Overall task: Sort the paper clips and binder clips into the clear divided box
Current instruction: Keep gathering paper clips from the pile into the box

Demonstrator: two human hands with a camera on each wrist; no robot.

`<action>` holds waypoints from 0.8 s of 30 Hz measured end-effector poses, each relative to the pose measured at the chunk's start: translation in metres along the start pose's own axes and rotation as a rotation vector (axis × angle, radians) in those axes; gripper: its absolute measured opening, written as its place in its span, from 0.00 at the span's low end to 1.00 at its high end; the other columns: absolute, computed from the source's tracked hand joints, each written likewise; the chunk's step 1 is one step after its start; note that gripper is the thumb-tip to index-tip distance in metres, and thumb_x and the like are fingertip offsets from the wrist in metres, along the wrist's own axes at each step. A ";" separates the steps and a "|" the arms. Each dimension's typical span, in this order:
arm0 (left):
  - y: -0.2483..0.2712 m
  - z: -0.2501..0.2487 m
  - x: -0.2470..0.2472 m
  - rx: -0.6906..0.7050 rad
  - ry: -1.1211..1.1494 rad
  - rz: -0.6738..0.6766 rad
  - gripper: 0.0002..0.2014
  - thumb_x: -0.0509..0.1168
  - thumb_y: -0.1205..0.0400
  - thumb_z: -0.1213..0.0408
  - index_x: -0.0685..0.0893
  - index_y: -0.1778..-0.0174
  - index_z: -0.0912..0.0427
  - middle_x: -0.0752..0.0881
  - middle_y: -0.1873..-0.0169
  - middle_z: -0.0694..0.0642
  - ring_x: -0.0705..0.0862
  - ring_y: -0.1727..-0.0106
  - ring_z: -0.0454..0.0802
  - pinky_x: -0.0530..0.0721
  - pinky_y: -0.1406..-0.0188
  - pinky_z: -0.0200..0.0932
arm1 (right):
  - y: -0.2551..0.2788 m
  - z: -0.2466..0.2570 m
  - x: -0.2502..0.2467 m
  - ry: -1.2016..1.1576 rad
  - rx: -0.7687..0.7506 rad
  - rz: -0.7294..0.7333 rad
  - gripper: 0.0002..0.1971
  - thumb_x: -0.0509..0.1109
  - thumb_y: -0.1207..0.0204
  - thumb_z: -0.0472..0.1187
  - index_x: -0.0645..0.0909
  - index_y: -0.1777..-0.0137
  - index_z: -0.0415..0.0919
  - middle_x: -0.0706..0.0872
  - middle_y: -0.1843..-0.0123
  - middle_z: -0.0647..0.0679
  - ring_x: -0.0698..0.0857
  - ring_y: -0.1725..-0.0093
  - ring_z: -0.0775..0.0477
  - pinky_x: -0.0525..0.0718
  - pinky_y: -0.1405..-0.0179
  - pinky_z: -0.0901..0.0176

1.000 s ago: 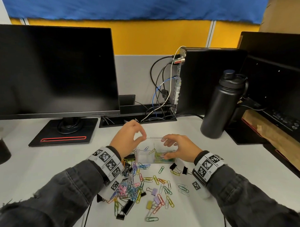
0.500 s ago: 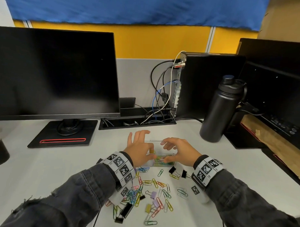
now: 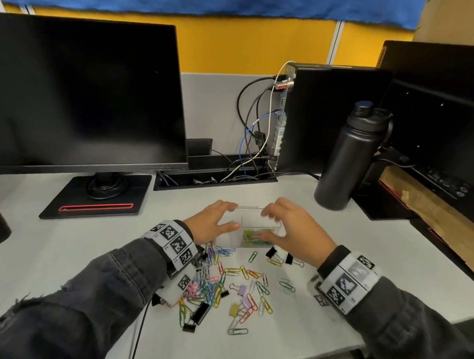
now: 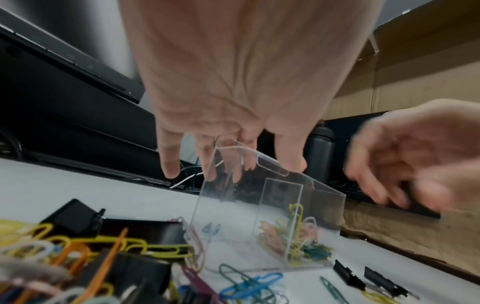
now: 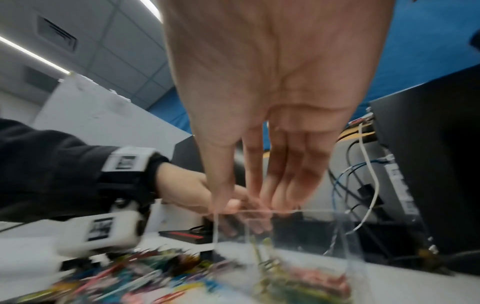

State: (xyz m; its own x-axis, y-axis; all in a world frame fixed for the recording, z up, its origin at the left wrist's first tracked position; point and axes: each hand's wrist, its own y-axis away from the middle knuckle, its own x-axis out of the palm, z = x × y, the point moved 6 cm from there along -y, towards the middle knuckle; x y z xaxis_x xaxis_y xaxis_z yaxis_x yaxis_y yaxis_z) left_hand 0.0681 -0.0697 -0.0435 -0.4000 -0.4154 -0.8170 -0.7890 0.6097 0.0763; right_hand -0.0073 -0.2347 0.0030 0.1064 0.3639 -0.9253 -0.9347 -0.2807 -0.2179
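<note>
Two hands frame the clear box (image 3: 251, 228), which stands on the worktop (image 3: 67, 243) between them. The left hand (image 3: 210, 224) has its fingers over the far left rim and its thumb on the near wall, so that grip looks clamped on the box. The right hand (image 3: 293, 227) is blurred in every view: its fingers (image 5: 275, 185) reach straight down to the right rim and the thumb lies along the near wall, but whether it truly clamps or only touches I cannot tell.

Inside the grip, the right compartment holds a small heap of coloured paper clips (image 4: 298, 240); the left compartment looks nearly bare, with no binder clips in it that I can see.

By my reading the step in hand is steadying or shifting the box, not dropping anything in, and the sorting is at an early stage. Just nearer than the hands, most of the loose paper clips (image 3: 227, 283) lie scattered on the worktop. Black binder clips (image 3: 272, 252) sit just under the right hand, with more binder clips below the left wrist and pastel ones in the scatter.

Next, one hand should let go, pick from the scatter and drop each kind in its own compartment while the other steadies the light box.

No brand or readable writing shows; the wrist bands (image 3: 172, 241) carry only black-and-white square codes.
</note>
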 end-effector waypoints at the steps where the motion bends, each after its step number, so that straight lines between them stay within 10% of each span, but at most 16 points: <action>1: 0.000 0.000 0.001 0.006 -0.006 0.002 0.27 0.60 0.16 0.52 0.64 0.23 0.56 0.70 0.28 0.55 0.68 0.26 0.51 0.66 0.24 0.47 | 0.008 0.009 0.007 0.004 -0.028 0.087 0.20 0.75 0.28 0.50 0.79 0.37 0.48 0.79 0.45 0.53 0.78 0.50 0.55 0.83 0.48 0.58; 7: -0.003 -0.002 0.005 0.020 0.019 -0.018 0.22 0.60 0.16 0.55 0.68 0.28 0.59 0.71 0.33 0.54 0.72 0.33 0.48 0.69 0.31 0.41 | 0.037 0.023 0.068 0.030 -0.020 0.502 0.38 0.75 0.30 0.55 0.68 0.22 0.44 0.75 0.29 0.48 0.75 0.32 0.46 0.78 0.34 0.52; 11: -0.003 -0.003 0.005 0.016 0.033 -0.017 0.20 0.60 0.16 0.56 0.68 0.30 0.59 0.72 0.35 0.55 0.74 0.38 0.48 0.72 0.38 0.37 | 0.034 0.031 0.075 0.113 -0.096 0.535 0.30 0.75 0.29 0.49 0.76 0.28 0.40 0.80 0.40 0.42 0.80 0.41 0.41 0.81 0.42 0.46; 19: -0.005 -0.002 0.006 0.012 0.028 -0.018 0.20 0.60 0.16 0.56 0.68 0.30 0.59 0.72 0.37 0.56 0.79 0.41 0.53 0.76 0.40 0.41 | 0.019 0.023 0.065 -0.040 -0.106 0.488 0.09 0.71 0.26 0.33 0.89 0.47 0.39 0.90 0.51 0.46 0.83 0.58 0.54 0.81 0.53 0.65; 24: -0.005 -0.001 0.007 0.007 0.025 -0.018 0.21 0.60 0.16 0.55 0.68 0.30 0.58 0.72 0.37 0.55 0.79 0.41 0.54 0.78 0.37 0.48 | 0.024 0.008 0.058 0.009 -0.073 0.493 0.28 0.78 0.32 0.53 0.80 0.33 0.44 0.83 0.40 0.50 0.80 0.47 0.53 0.80 0.49 0.65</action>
State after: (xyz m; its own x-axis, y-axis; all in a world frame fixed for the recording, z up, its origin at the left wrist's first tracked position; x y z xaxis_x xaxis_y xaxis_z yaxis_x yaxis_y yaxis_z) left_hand 0.0686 -0.0764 -0.0485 -0.3975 -0.4426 -0.8038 -0.7926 0.6070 0.0577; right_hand -0.0259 -0.2133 -0.0531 -0.3388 0.1647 -0.9263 -0.8486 -0.4787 0.2253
